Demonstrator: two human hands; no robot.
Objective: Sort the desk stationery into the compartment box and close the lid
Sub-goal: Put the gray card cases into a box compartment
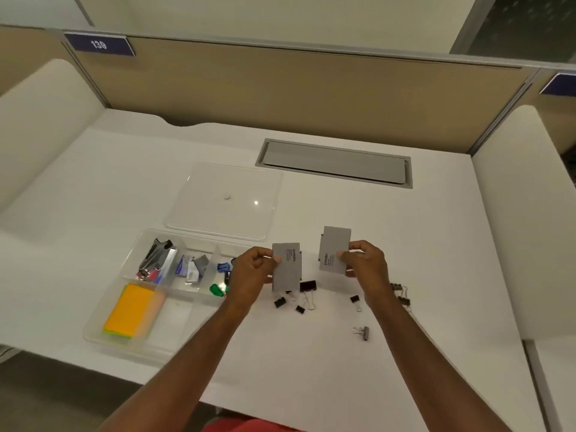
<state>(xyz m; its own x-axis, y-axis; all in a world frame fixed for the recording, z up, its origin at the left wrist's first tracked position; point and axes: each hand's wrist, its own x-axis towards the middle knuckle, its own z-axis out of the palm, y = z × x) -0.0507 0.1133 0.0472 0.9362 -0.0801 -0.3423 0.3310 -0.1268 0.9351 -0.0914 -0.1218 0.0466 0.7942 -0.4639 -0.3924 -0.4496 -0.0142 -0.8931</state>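
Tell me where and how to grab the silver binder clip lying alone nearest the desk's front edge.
Pinch the silver binder clip across its grey body, at its right end, coming straight down from above. It lies on its side on the desk, its wire handles pointing left; those loops look thin and likely to swivel, so the solid body is probably the surer hold. Nothing crowds it.
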